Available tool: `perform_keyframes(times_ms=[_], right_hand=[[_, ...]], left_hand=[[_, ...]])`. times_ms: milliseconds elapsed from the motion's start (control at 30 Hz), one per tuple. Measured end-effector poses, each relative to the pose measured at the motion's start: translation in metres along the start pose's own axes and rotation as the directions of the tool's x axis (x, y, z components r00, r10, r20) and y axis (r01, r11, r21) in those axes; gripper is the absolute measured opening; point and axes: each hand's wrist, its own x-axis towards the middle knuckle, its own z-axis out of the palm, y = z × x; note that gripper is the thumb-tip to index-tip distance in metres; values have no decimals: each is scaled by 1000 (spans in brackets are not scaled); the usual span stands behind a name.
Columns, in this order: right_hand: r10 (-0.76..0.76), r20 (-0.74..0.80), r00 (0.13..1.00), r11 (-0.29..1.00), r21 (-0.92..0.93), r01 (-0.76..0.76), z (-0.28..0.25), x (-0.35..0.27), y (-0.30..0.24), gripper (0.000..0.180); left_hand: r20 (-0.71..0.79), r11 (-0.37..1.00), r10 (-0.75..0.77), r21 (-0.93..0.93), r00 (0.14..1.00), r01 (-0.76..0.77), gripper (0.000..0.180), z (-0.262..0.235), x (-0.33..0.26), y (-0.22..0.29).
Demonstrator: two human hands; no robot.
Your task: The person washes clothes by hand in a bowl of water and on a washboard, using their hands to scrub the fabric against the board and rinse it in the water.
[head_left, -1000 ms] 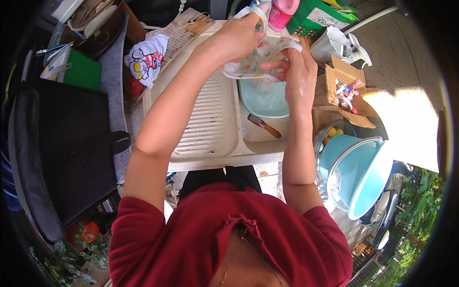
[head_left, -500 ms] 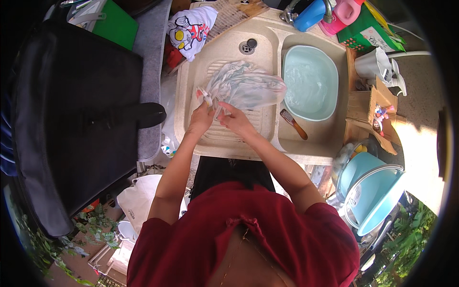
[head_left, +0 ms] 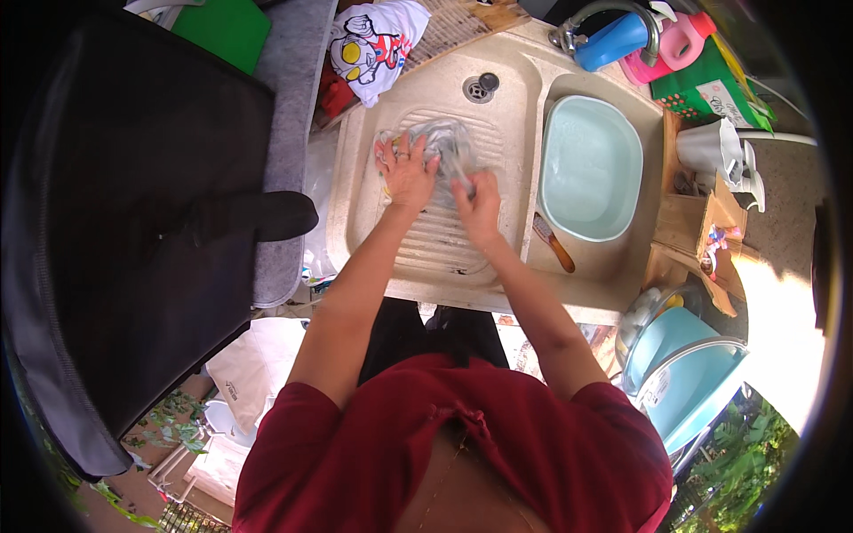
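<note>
A wet, pale, patterned garment (head_left: 451, 139) lies bunched on the ribbed washboard of the sink (head_left: 426, 240). My left hand (head_left: 409, 176) presses down on its left part, palm down with the fingers spread. My right hand (head_left: 480, 206) is closed like a fist at the garment's right edge, gripping a fold of it. Motion blurs the cloth around the right fingers. To the right, a brush (head_left: 554, 242) with a wooden handle rests beside a light blue basin (head_left: 592, 169) of water.
A drain (head_left: 480, 87) with a black stopper lies beyond the garment. Behind the basin stand a faucet (head_left: 653, 40), a blue bottle (head_left: 611, 43) and a pink bottle (head_left: 686, 43). A printed white cloth (head_left: 378, 49) sits at the back left, near a large black case (head_left: 133, 213).
The garment, spread out to the right before, is now bunched smaller. My left hand has moved forward and flattened onto it; my right hand has shifted right and closed on it.
</note>
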Motion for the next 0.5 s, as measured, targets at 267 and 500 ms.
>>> perform_keyframes(times_ms=[267, 500], right_hand=[[-412, -130, 902, 782, -558, 276, 28, 101, 25, 26], [-48, -48, 998, 984, 171, 56, -32, -16, 4, 19]], left_hand=[[-235, 999, -16, 33, 972, 24, 32, 21, 54, 15], [-76, 681, 320, -674, 944, -285, 20, -20, -19, 27]])
